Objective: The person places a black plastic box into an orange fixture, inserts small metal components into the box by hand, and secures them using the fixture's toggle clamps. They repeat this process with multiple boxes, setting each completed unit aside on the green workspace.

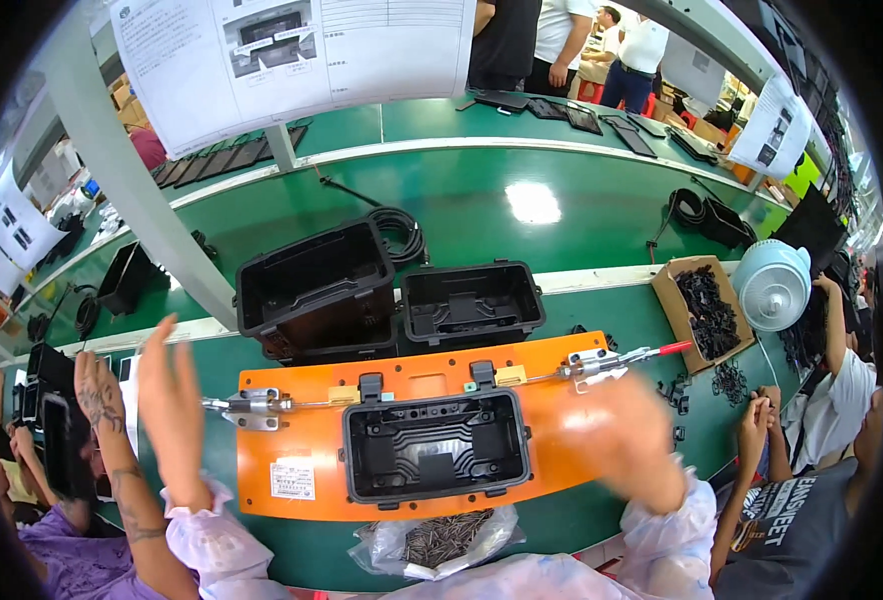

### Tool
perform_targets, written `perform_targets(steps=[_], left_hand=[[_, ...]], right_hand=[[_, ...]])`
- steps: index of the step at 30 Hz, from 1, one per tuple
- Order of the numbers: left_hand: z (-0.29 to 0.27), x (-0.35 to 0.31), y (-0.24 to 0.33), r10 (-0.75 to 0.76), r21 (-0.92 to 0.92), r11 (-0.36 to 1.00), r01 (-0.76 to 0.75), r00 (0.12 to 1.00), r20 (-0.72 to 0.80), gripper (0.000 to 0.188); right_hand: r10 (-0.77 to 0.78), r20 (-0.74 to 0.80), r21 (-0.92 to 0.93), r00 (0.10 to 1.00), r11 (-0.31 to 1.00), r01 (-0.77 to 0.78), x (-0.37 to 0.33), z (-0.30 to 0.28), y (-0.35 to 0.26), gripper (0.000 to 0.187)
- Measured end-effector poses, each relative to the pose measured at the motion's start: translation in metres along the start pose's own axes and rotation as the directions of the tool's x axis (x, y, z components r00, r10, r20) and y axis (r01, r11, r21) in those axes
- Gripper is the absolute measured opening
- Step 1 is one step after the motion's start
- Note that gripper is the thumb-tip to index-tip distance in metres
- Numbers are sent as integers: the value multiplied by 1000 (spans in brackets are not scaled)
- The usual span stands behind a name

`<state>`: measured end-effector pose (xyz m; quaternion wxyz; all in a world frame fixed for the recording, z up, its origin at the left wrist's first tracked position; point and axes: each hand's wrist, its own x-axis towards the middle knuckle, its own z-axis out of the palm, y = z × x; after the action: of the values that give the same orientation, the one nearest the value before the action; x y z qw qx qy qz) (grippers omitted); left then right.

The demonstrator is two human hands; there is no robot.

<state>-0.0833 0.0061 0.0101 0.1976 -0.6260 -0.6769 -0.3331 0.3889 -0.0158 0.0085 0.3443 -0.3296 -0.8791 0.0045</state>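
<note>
A black plastic housing [436,446] sits open side up in an orange jig plate [292,400] with a toggle clamp at each end. My left hand [170,400] is raised flat with fingers apart beside the left clamp [252,404], holding nothing. My right hand [632,428] is blurred over the jig's right end, below the right clamp [602,362] with its red handle; I cannot tell whether it grips anything.
Two more black housings [317,290] [472,302] stand behind the jig. A clear bag of metal pins [442,540] lies at the front edge. A cardboard box of black parts [707,310] and a small fan [772,285] are at right. Other people's arms flank me.
</note>
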Motion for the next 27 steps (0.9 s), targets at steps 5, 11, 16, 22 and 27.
perform_targets(steps=[5, 11, 16, 22, 27], left_hand=[[36, 28, 109, 479, -277, 861, -427, 865, 153, 43], [61, 40, 92, 397, -307, 901, -306, 866, 303, 32], [52, 47, 90, 290, -488, 839, -239, 957, 30, 16], [-26, 39, 96, 126, -459, 883, -96, 991, 35, 16], [-58, 0, 126, 490, -494, 785, -375, 863, 124, 28]], right_hand=[[-105, 264, 134, 959, 988, 72, 15, 45, -56, 32], [-100, 250, 183, 963, 982, 54, 13, 59, -59, 19], [-286, -16, -40, 958, 958, 286, 29, 29, -70, 32], [-48, -79, -278, 996, 960, 25, 60, -35, -16, 27], [265, -173, -136, 949, 948, -289, 99, -24, 140, 16]])
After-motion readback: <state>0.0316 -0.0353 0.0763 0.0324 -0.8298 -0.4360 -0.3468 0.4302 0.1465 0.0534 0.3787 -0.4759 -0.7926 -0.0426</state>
